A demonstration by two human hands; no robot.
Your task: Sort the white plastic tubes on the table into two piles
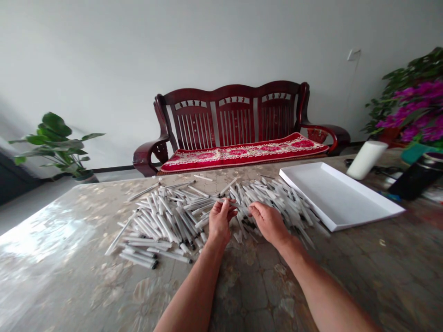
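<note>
My left hand (pixel 219 220) is closed in a pinch on a slim pen (pixel 234 204), which points across toward the right. My right hand (pixel 269 222) is just beside it, thumb and fingers pressed together near the pen's end. Whether those fingertips hold anything is too blurred to make out. A heap of whitish pens with dark ends (pixel 161 216) spreads to the left of my hands. Another heap of pale, slender pieces with some dark ends (pixel 284 196) lies behind and to the right of my right hand, partly covered by it.
On the patterned tabletop (pixel 145 295), a shallow white box (pixel 346 191) stands right of the heaps. Beyond it are a white roll (pixel 367 159), a black cylinder (pixel 417 175) and purple flowers (pixel 420 110). A wooden bench (pixel 235 117) is behind the table, a potted plant (pixel 60 143) at left.
</note>
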